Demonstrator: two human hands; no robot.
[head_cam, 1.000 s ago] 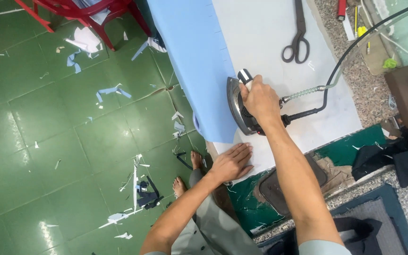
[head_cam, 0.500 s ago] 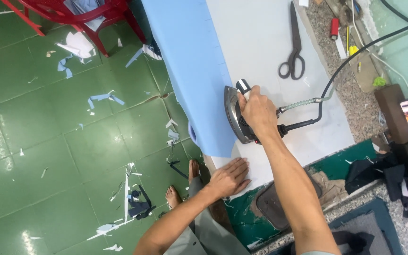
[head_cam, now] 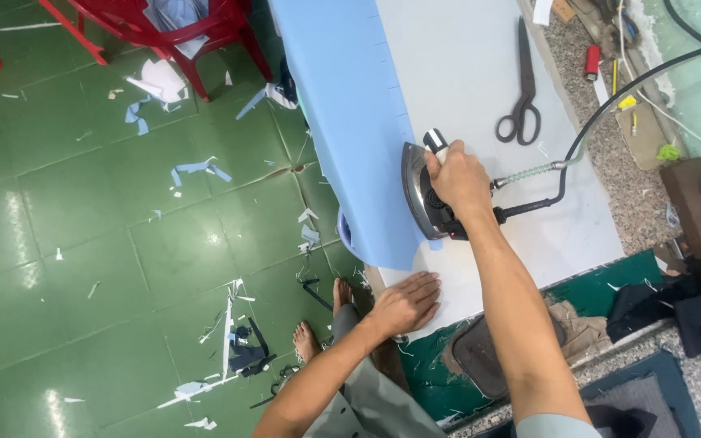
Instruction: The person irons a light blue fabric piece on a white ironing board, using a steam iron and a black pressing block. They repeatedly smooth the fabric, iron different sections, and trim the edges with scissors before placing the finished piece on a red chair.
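Right hand (head_cam: pixel 458 180) with the iron (head_cam: pixel 425 195) now sits farther along the blue fabric (head_cam: pixel 350 122) than a second ago; more of the folded edge lies behind the soleplate, toward the near end. Left hand (head_cam: pixel 406 302) shifts from the surface's near-left corner onto the pale cover (head_cam: pixel 464 81), fingers spread flat just below the fabric's near end. Black hose (head_cam: pixel 610 105) swings with the iron. One bare foot (head_cam: pixel 306 341) steps out to the left on the green floor (head_cam: pixel 83 243).
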